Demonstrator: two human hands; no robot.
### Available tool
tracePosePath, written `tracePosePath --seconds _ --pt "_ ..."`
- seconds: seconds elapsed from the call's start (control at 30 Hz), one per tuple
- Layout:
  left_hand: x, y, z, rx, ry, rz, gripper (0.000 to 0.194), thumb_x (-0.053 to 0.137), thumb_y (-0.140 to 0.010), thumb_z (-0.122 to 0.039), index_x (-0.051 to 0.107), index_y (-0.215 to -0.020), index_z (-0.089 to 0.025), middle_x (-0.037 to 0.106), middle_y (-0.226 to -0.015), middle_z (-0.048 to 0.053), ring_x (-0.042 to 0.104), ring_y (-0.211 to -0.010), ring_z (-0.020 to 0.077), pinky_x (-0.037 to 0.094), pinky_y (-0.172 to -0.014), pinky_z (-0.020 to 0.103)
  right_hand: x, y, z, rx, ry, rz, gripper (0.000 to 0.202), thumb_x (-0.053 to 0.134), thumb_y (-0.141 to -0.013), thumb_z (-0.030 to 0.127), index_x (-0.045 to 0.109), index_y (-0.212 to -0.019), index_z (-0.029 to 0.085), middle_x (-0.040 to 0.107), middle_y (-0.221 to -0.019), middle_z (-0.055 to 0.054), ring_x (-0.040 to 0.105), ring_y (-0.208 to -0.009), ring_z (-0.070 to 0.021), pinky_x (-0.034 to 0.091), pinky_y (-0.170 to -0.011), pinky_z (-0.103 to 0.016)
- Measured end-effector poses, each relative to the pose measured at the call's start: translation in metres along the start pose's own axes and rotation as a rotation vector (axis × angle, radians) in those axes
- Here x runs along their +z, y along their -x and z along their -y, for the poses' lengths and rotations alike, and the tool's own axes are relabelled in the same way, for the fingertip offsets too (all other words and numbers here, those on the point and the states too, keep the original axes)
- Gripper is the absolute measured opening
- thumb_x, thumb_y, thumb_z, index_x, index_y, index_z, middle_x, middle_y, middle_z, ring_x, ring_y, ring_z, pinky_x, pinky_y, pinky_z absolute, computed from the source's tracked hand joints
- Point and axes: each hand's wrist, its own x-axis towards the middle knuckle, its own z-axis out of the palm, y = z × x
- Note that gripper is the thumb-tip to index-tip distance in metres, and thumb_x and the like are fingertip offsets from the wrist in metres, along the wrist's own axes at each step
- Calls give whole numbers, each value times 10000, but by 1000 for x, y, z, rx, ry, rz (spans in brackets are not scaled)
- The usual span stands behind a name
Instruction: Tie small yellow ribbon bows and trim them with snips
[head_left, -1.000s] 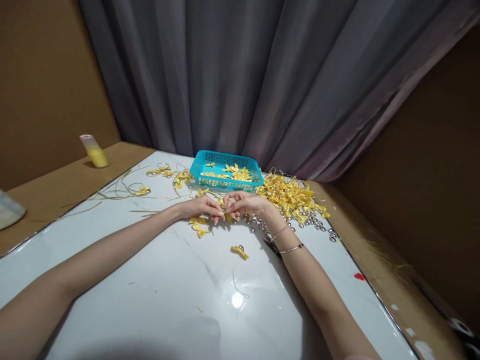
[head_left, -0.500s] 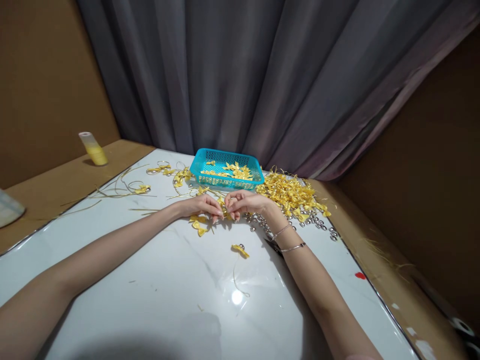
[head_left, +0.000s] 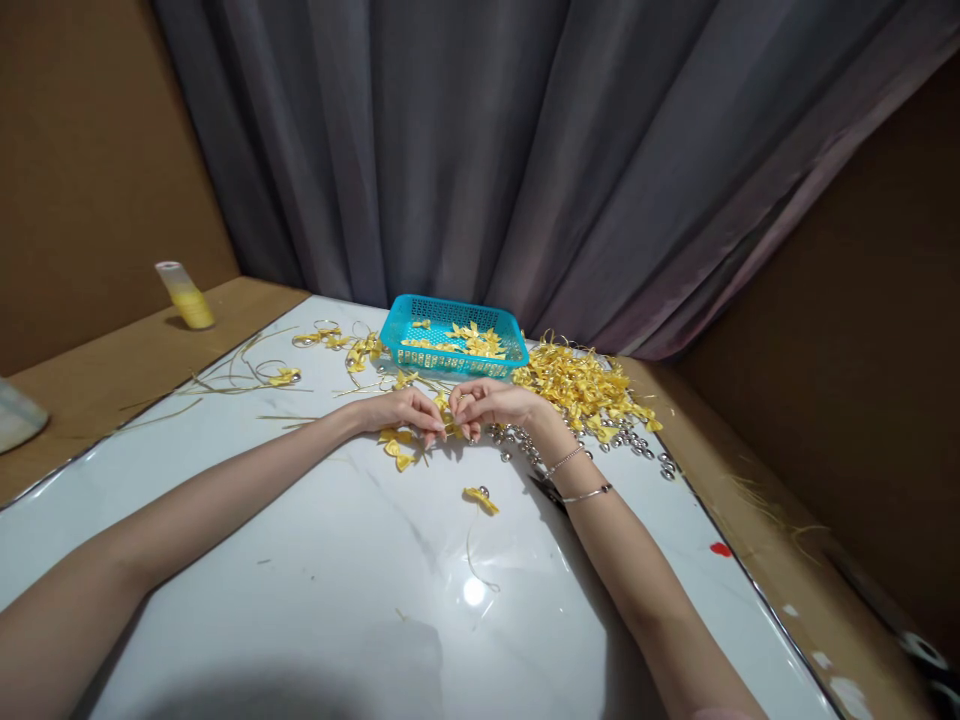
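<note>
Yellow bows (head_left: pixel 397 457) lie on the white table (head_left: pixel 300 620) just beside the person's two hands, with more yellow showing behind and between the fingers. The left hand (head_left: pixel 411 412) has thumb and forefinger bent toward each other, their tips almost meeting; the right hand (head_left: pixel 491 403) faces it, fingers curled, its tips close to the left ones. Whether either one pinches a bow or a bit of cord I cannot tell (the spot is small and partly covered by the fingers). Two bracelets (head_left: pixel 589 495) circle the right forearm. Behind the hands sits a blue basket (head_left: pixel 450 308) with loose bows in it; to its right spreads a heap of bows (head_left: pixel 581 385), with silver beads (head_left: pixel 634 440) scattered along its near side. Closer to the person lies a lone bow (head_left: pixel 480 499), a silver bead (head_left: pixel 484 491) at it and a thin cord (head_left: pixel 469 545) trailing nearward. Golden strands (head_left: pixel 286 418) lie further left
</note>
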Motion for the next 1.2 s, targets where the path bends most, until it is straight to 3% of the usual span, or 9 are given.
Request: tracePosePath --seconds 0.6,1.2 --pt "-1 -1 0 -1 -88 37 151 672 -747 -264 739 -753 -129 689 -648 87 626 -685 174 472 -689 267 4 -2 0 -9 -7 56 248 721 -672 174 526 -820 134 661 -633 -2 599 -495 -93 519 -505 -217" --pt "1 0 -3 -30 -70 39 132 700 -713 -245 723 -739 -118 673 -609 39 590 -590 111 445 -612 206 2 -3 -4 -39 47 26 360 779 -642 313 534 -825 124 664 -636 -6 595 -519 -86 494 -515 -198"
